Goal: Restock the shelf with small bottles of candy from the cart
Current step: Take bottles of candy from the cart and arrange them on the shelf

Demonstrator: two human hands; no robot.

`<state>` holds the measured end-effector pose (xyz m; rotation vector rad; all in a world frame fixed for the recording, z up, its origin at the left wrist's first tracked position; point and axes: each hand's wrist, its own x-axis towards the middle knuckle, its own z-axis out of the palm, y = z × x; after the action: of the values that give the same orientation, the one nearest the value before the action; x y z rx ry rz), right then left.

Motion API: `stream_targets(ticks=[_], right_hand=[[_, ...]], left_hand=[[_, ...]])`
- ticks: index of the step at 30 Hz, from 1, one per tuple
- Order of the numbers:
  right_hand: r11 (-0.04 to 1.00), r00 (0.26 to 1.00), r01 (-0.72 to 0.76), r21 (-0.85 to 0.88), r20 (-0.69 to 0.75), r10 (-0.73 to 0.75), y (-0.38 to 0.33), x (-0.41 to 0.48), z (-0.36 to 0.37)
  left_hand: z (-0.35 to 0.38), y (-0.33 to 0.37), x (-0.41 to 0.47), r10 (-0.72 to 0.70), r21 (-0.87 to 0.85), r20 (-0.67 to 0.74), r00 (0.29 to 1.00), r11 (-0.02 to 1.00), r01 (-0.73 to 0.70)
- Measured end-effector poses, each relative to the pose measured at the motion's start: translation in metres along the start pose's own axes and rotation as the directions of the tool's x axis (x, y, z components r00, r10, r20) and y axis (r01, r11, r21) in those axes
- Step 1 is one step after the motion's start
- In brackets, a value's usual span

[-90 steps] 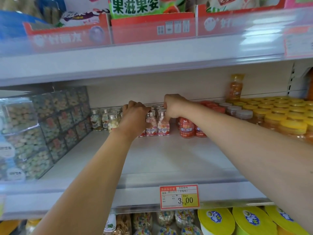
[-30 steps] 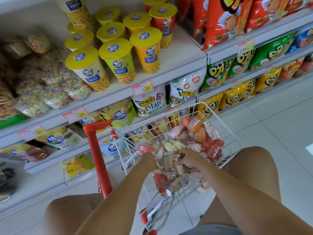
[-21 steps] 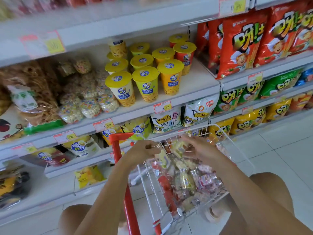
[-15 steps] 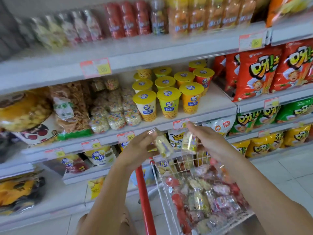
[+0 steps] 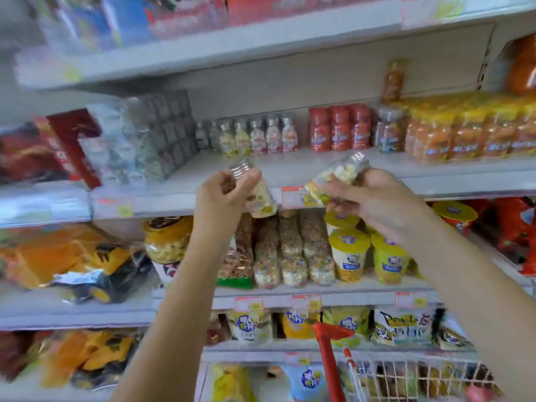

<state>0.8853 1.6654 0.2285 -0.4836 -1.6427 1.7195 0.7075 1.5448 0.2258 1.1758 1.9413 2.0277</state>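
My left hand [image 5: 224,195] grips a small clear candy bottle [image 5: 256,195] with a silver cap, held roughly upright. My right hand [image 5: 374,198] holds a second small candy bottle [image 5: 338,175], tilted with its cap up and to the right. Both are raised in front of the shelf [image 5: 290,169] edge. At the back of that shelf stands a row of similar small bottles [image 5: 258,137], with red bottles [image 5: 339,129] to their right. The cart [image 5: 406,378] with its red handle post shows at the bottom right.
Orange jars with yellow lids [image 5: 470,132] fill the shelf's right side, and stacked clear packs [image 5: 156,134] its left. A price tag [image 5: 298,197] sits on the shelf lip between my hands. Yellow-lidded cups [image 5: 351,250] and snack bags [image 5: 293,250] stand one shelf below.
Both hands came off the shelf, reached down into the cart, each took a small bottle, and have lifted them up to shelf level. My view has swung upward.
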Motion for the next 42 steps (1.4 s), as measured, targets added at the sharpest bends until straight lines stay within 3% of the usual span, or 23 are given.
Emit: stream_targets(ticks=[3, 6, 9, 12, 17, 23, 28, 32, 37, 42], right_hand=[[0.978, 0.988, 0.140, -0.155, -0.037, -0.147, -0.022, 0.043, 0.029], [0.904, 0.977, 0.184, -0.385, -0.030, -0.211, -0.029, 0.093, 0.051], [0.703, 0.982, 0.123, -0.700, -0.015, -0.187, -0.016, 0.144, 0.071], [0.520, 0.984, 0.086, -0.850, -0.008, -0.176, 0.003, 0.183, 0.092], [0.485, 0.993, 0.077, -0.871, 0.023, -0.117, 0.015, 0.219, 0.109], [0.521, 0.998, 0.037, -0.853, 0.007, -0.061, 0.020, 0.237, 0.106], [0.489, 0.995, -0.016, -0.872, -0.062, -0.078, 0.026, 0.252, 0.109], [0.463, 0.989, -0.019, -0.886, -0.085, -0.121, 0.031, 0.260, 0.109], [0.389, 0.972, 0.020, -0.921, -0.073, -0.224, 0.043, 0.266, 0.111], [0.324, 0.961, 0.047, -0.945, -0.045, -0.272, 0.049, 0.268, 0.111]], left_hand=[[-0.027, 0.011, 0.049, 0.132, 0.111, -0.086, 0.988, 0.986, -0.122], [-0.038, 0.006, 0.092, 0.115, 0.211, -0.103, 0.988, 0.973, -0.091], [-0.036, -0.012, 0.123, 0.025, 0.327, -0.115, 0.993, 0.945, 0.014], [-0.030, -0.032, 0.144, -0.033, 0.377, -0.099, 0.994, 0.924, 0.069], [-0.021, -0.040, 0.167, -0.070, 0.426, -0.105, 0.992, 0.898, 0.108], [-0.030, -0.052, 0.186, -0.229, 0.672, 0.102, 0.968, 0.734, 0.102], [-0.030, -0.060, 0.203, -0.315, 0.600, 0.135, 0.940, 0.780, 0.175], [-0.030, -0.073, 0.214, -0.304, 0.524, 0.112, 0.946, 0.827, 0.204], [-0.027, -0.080, 0.219, -0.245, 0.570, 0.091, 0.965, 0.808, 0.151], [-0.023, -0.080, 0.222, -0.194, 0.728, 0.149, 0.970, 0.686, 0.025]])
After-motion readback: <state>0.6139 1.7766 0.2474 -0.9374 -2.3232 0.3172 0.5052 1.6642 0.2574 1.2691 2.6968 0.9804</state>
